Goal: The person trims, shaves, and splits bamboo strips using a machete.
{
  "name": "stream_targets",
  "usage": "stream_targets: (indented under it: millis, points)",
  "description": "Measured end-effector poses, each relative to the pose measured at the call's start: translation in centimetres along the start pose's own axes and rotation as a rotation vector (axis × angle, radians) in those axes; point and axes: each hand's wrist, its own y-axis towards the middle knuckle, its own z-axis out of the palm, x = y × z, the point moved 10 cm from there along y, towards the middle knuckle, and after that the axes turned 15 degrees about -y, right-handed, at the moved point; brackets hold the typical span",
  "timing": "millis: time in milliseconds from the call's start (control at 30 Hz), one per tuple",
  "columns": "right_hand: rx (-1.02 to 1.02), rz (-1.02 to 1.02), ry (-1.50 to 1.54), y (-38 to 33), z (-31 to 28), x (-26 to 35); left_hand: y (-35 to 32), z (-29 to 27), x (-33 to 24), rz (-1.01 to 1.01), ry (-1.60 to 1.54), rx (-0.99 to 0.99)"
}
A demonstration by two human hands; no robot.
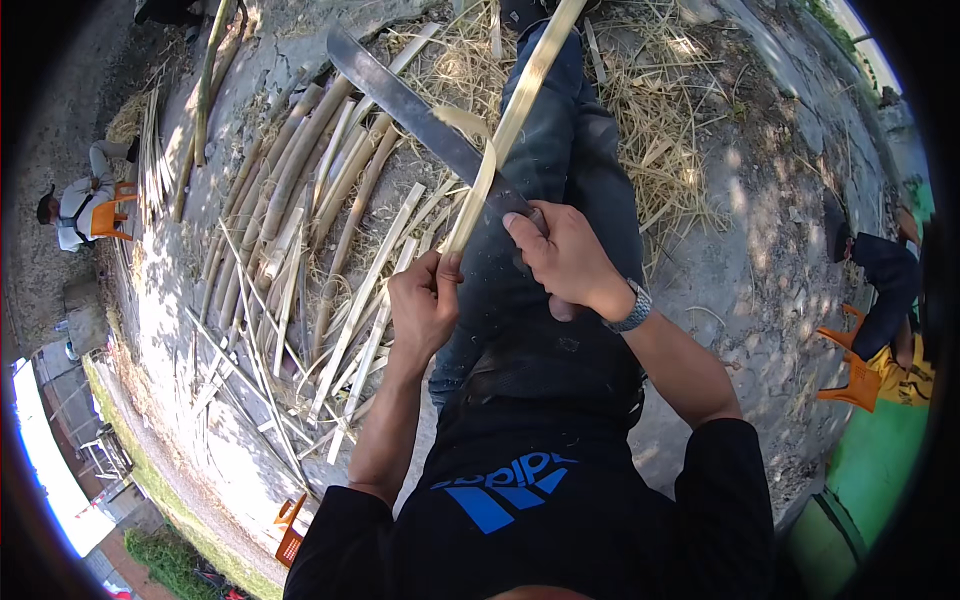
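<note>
My left hand (pixel 422 305) pinches the near end of a long, pale bamboo strip (pixel 527 92), which slants up and right over my outstretched legs. In my right hand (pixel 572 258), fingers wrap round the handle of a machete (pixel 408 106). Its long, dark blade points up and left and crosses the strip a little beyond my left hand. A thin bamboo shaving (pixel 462 122) curls off to the left beside the blade. Part of the handle is hidden by my right fingers, and its butt shows below them.
Bamboo poles (pixel 300 165) and split strips (pixel 372 285) lie on the ground to my left. Heaps of shavings (pixel 660 150) flank my legs. One person (pixel 78 212) sits on an orange chair (pixel 108 215) far left; another person (pixel 885 275) sits at right by an orange chair (pixel 853 378).
</note>
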Motion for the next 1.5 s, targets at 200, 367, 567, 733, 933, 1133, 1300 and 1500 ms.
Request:
stream_targets:
  millis: [200, 367, 567, 733, 933, 1133, 1300, 1500]
  points:
    - [-0.018, 0.314, 0.343, 2.6, -3.3, -5.0, -0.5, -1.1, 2.5, -0.151, -0.040, 0.006]
    - [-0.097, 0.109, 0.060, 2.0, -3.6, -4.4, 1.0, -0.3, -0.9, -0.008, 0.111, 0.026]
    - [0.295, 0.025, 0.106, -2.7, 4.4, 1.4, 1.5, -0.6, 1.3, -0.097, -0.366, 0.001]
    - [0.041, -0.076, 0.064, 0.0, 0.2, 2.1, 1.0, -0.3, 0.6, -0.159, -0.420, 0.118]
    - [-0.098, 0.029, 0.236, 1.3, -4.9, 1.5, 0.8, -0.8, 1.1, -0.088, -0.401, 0.086]
    - [-0.110, -0.028, 0.213, 0.6, -3.9, 3.6, 0.7, 0.1, 0.6, -0.005, -0.296, 0.075]
    - [-0.019, -0.066, 0.259, 1.1, -1.8, 3.5, 0.9, 0.6, -0.9, -0.004, -0.277, 0.059]
    - [0.010, -0.105, 0.167, 0.9, 0.6, 4.4, 1.3, -0.4, -1.4, 0.136, -0.312, -0.064]
